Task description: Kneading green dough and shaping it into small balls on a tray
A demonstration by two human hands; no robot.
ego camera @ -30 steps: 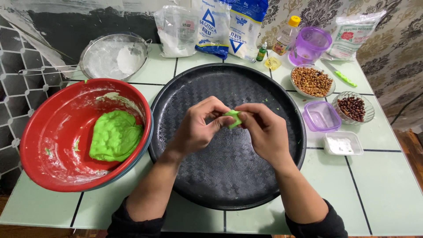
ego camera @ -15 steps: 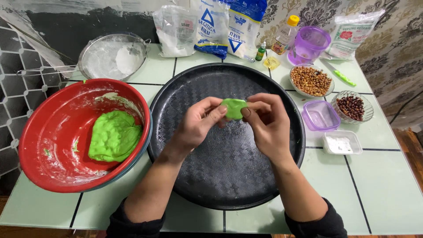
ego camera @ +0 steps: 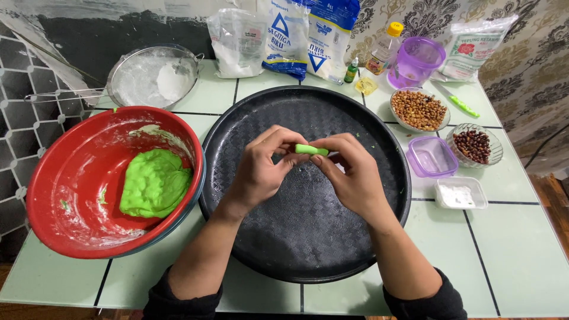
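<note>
Since half a second ago the small green dough piece (ego camera: 311, 149) has turned from a rounded lump facing up into a flat strip seen edge-on, and both hands have closed in a little tighter around it. It hangs above the round black tray (ego camera: 249, 249), just toward 12 o'clock from the tray's middle. From 9 o'clock the left hand (ego camera: 261, 172) pinches the piece's near end with curled thumb and fingertips; from 3 o'clock the right hand (ego camera: 349, 175) grips the other end the same way, fingers bent, nothing else in either hand. At 9 o'clock of the tray, touching its rim, sits a red bowl (ego camera: 53, 195) holding a big lump of green dough (ego camera: 154, 182). At 2 o'clock a glass bowl of peanuts (ego camera: 419, 109) stands on the tiled table (ego camera: 521, 261)
</note>
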